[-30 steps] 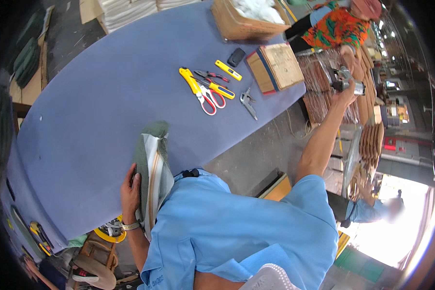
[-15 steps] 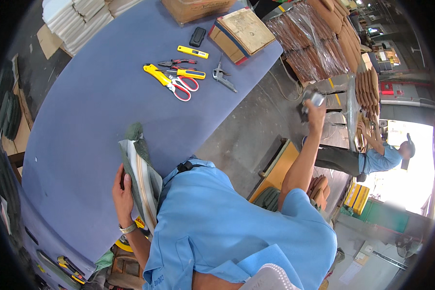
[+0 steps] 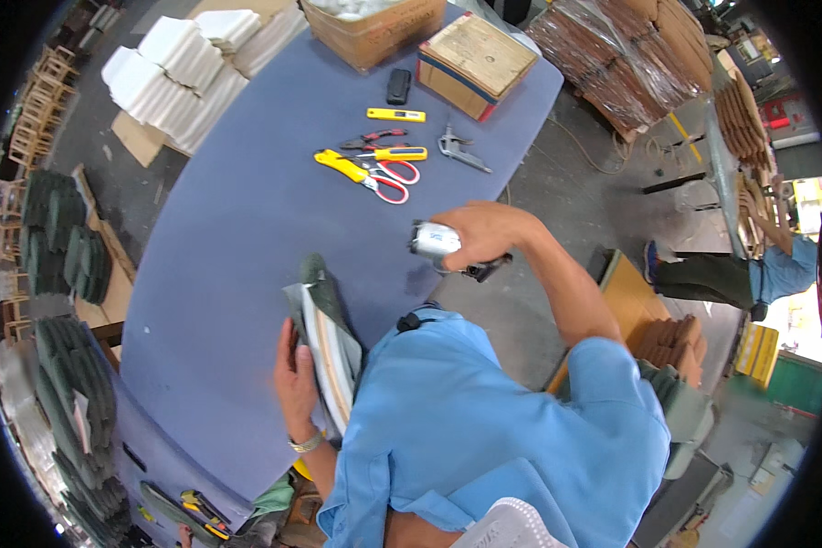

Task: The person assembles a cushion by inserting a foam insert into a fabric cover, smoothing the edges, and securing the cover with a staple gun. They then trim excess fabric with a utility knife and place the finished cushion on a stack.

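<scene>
My right hand is wrapped round a silver-and-black staple gun, held above the blue table near its right edge. My left hand grips the side of a green upholstered piece, whose underside shows a pale band and a wood-coloured strip. The piece stands tilted against my front at the table's near edge. Farther up the table lie yellow-handled snips, red-and-white-handled scissors, pliers and a yellow screwdriver. My left fingertips are partly hidden by the piece.
An air blow gun, a yellow cutter and a black case lie beyond the tools. Two cardboard boxes stand at the far end. Green padded pieces are stacked at left. A co-worker stands at right.
My right hand has brought the staple gun in from the far right to above the table, near the upholstered piece. My left hand keeps its hold. The view has shifted.
</scene>
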A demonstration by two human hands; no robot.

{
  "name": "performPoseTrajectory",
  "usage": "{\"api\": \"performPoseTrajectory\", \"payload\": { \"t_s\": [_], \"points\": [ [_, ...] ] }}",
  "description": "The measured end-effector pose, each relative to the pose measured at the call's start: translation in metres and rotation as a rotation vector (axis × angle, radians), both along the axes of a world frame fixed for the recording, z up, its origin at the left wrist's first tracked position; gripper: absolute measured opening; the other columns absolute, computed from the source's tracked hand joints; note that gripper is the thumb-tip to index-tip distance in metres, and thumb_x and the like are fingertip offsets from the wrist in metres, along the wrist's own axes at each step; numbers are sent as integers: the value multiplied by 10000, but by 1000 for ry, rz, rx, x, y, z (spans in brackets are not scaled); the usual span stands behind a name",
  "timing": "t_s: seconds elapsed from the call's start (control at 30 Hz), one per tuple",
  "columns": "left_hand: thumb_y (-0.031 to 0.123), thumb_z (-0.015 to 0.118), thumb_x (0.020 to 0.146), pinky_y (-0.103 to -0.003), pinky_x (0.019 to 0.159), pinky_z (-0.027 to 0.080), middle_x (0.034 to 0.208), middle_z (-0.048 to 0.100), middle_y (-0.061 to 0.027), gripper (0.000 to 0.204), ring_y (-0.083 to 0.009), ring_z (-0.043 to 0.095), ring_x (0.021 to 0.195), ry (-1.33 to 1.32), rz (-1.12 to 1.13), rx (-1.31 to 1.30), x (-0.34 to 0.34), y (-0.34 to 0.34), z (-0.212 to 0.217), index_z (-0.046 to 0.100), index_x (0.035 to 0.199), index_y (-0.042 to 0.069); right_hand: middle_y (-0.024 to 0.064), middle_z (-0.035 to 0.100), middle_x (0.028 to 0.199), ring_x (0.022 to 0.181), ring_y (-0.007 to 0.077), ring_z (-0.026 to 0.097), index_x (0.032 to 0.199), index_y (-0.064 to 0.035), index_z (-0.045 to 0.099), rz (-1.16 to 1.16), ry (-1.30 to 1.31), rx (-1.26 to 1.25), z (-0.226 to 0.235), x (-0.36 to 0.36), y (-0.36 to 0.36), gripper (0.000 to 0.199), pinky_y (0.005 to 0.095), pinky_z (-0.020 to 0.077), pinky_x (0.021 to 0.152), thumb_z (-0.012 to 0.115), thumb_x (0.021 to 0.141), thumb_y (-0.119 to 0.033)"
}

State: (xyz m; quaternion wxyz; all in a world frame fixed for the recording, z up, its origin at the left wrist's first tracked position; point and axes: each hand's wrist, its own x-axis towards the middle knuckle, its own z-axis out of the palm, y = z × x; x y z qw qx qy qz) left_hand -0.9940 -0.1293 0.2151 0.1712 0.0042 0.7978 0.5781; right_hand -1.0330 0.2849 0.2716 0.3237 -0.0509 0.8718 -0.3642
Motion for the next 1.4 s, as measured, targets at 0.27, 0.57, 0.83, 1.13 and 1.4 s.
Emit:
{"api": "performPoseTrajectory", "payload": {
  "t_s": [0.27, 0.57, 0.83, 1.13, 1.4],
  "points": [
    [331, 788, 821, -473, 1033, 495, 1470, 535, -268, 974, -438, 568, 1295, 52, -9, -586, 22, 45, 6, 286, 1601, 34, 111, 720, 871, 653, 169, 688, 1164, -13, 680, 499, -244, -3, -46, -168, -90, 488, 319, 549, 579, 753, 843, -373],
    [282, 730, 841, -502, 937, 531, 1366, 613, -253, 827, -457, 628, 1165, 3, 141, -524, 45, 39, -6, 377, 1566, 100, 84, 732, 1167, 1078, 250, 669, 1248, -117, 710, 766, 129, 120, -180, -254, -158, 475, 420, 532, 880, 767, 857, -379],
    [352, 748, 883, -460, 1044, 497, 1465, 556, -221, 762, -400, 552, 1333, 194, 104, -568, 43, 40, -25, 435, 1539, 125, 74, 697, 1007, 783, 157, 658, 1087, -41, 702, -201, 419, -564, -82, -73, -177, 250, 291, 518, 670, 751, 878, -168],
    [142, 664, 941, -431, 997, 528, 1351, 645, -202, 458, -375, 631, 1229, 226, 115, -189, -50, 42, -3, 603, 1386, 54, 81, 684, 952, 777, 273, 691, 1177, -106, 659, 81, 511, -440, -73, 11, -179, 389, 386, 542, 672, 793, 824, -203],
    [46, 640, 849, -440, 1135, 421, 1502, 531, -196, 657, -367, 506, 1391, 476, -134, -286, -42, 60, -2, 499, 1491, 58, 6, 661, 727, 621, 58, 609, 1031, -57, 549, -660, 53, -1072, -135, 14, -193, 200, 211, 446, 528, 724, 958, -118]
  ]
}}
